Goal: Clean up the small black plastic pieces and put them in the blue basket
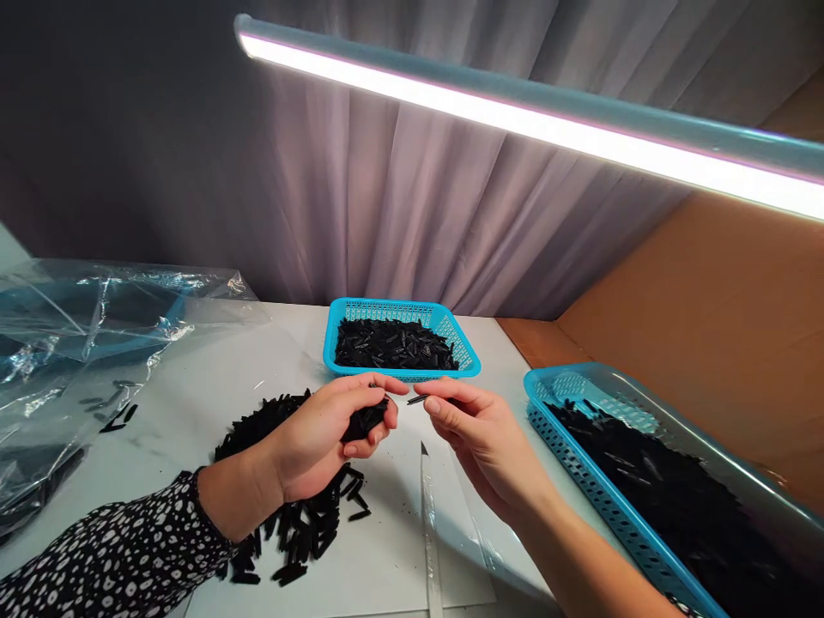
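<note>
My left hand [335, 421] is cupped around a clutch of small black strip-like pieces [368, 419], held above the table. Between the thumb and index finger of my right hand [476, 429] is one thin black piece [417, 399], its tip pointing toward the left hand. Beneath and beside my left hand spreads a pile of the same black pieces [299, 532], partly covered by that hand and forearm. A slim knife [428, 524] with a pale, wrapped handle and dark pointed tip lies on the table between my hands.
A blue basket [473, 365] of black pieces stands behind my hands. Another blue basket [579, 481], also full, is at right near brown cardboard [740, 343]. Clear plastic bags [96, 343] cover the left side. A lit tube lamp [515, 116] hangs overhead, before a grey curtain [386, 197].
</note>
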### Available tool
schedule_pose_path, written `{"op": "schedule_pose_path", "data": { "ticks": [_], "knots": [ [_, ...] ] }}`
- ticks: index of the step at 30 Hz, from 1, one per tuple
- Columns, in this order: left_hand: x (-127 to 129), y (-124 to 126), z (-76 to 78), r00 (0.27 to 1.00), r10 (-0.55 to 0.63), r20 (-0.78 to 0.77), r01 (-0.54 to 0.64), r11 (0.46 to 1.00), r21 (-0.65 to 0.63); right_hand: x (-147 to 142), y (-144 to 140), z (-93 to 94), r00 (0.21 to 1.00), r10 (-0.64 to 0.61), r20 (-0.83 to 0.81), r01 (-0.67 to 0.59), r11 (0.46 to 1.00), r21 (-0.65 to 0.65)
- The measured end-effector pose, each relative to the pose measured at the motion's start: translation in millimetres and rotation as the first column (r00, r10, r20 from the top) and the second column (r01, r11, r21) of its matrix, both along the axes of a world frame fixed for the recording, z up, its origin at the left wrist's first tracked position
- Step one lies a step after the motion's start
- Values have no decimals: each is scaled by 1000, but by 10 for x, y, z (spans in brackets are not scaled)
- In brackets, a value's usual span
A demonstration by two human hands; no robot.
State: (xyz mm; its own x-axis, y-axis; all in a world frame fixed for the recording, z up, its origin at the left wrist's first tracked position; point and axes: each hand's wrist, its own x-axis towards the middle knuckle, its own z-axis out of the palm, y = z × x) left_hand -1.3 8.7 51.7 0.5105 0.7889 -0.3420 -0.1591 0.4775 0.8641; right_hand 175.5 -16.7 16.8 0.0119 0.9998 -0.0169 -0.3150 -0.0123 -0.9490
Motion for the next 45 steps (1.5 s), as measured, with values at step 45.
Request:
{"op": "schedule_pose_path", "data": {
  "ticks": [45],
  "knots": [
    [36,-56,-112,990,52,128,-59,997,53,-131,-98,-75,919,-106,379,51,987,154]
  ]
}}
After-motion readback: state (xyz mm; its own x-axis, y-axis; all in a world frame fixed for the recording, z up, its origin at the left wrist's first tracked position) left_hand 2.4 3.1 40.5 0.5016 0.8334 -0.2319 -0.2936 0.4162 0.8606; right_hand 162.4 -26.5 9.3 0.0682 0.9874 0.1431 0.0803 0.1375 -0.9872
